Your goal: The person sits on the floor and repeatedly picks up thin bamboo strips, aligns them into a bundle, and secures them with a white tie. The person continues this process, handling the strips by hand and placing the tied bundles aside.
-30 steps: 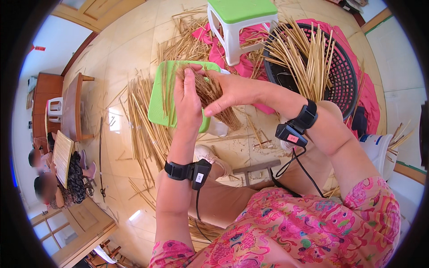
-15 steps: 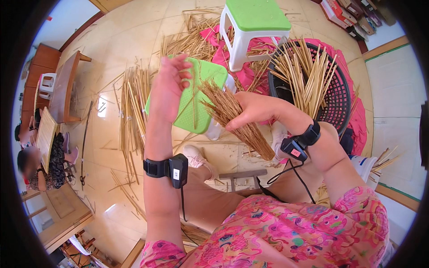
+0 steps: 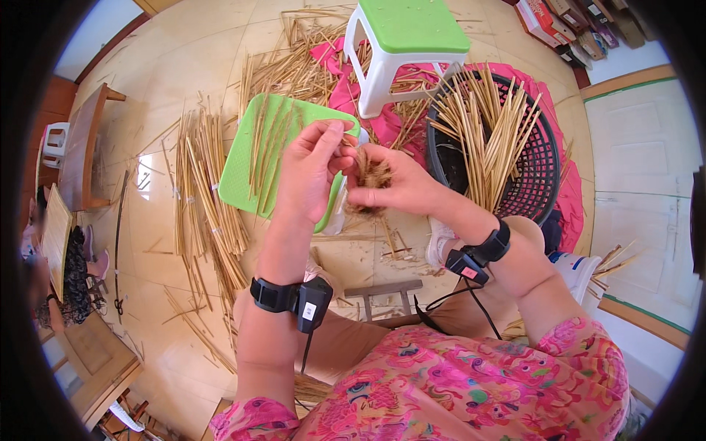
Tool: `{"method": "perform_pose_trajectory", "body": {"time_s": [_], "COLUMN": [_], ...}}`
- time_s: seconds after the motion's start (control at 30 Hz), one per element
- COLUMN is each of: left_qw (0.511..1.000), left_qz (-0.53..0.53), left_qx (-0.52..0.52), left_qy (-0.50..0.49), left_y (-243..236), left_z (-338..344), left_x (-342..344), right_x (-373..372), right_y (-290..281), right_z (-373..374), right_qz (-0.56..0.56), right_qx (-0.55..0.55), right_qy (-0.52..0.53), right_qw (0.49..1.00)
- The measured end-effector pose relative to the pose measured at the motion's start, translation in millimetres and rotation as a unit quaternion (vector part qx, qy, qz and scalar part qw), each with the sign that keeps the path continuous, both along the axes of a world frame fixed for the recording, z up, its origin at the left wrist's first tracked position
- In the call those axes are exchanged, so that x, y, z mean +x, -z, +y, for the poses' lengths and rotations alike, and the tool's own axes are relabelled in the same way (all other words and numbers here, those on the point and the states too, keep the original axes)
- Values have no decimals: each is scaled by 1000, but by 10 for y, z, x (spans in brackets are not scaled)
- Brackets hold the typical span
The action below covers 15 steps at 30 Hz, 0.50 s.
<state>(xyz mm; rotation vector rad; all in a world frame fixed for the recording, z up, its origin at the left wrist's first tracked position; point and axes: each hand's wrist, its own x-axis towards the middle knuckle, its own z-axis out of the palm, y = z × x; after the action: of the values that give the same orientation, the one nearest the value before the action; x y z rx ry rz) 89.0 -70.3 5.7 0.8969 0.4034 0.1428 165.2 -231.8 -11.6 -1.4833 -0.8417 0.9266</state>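
Note:
My right hand (image 3: pixel 397 180) is wrapped round a bundle of dry brown straw (image 3: pixel 373 173), which points toward me nearly end-on. Right beside it, my left hand (image 3: pixel 316 169) has its thumb and fingers pinched together at the bundle's edge. Whatever lies between those fingertips is too small to make out. Under and behind my left hand stands a low green-topped stool (image 3: pixel 239 165), with several thin straw stalks (image 3: pixel 266 151) laid across its top.
A taller green-and-white stool (image 3: pixel 415 29) stands beyond on a pink cloth (image 3: pixel 548 110). At the right, a black plastic basket (image 3: pixel 548 158) holds upright stalks. Long stalks (image 3: pixel 206 184) lie on the floor at the left. A small wooden frame (image 3: pixel 382 288) is between my feet.
My left hand has come down and right from above the low stool to the bundle, its fingers now pinched. My right hand has turned the bundle from slanting sideways to nearly end-on.

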Motion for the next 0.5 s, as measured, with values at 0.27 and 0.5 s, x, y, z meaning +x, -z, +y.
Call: {"method": "perform_pose_trajectory", "body": {"time_s": [0.27,0.5], "left_qw": [987,658], "left_qz": [3,-92], "left_qx": [154,716], "left_qy": [-45,-213], "left_y": [-167,-222], "left_z": [172,155], "left_x": [-77,-170], "right_x": [67,92], "right_y": [-271,-350], "right_z": [46,-24], "right_qz": [93,-46], "right_qx": [44,-81], "right_qy": [67,123], "right_qw": [992,988]}}
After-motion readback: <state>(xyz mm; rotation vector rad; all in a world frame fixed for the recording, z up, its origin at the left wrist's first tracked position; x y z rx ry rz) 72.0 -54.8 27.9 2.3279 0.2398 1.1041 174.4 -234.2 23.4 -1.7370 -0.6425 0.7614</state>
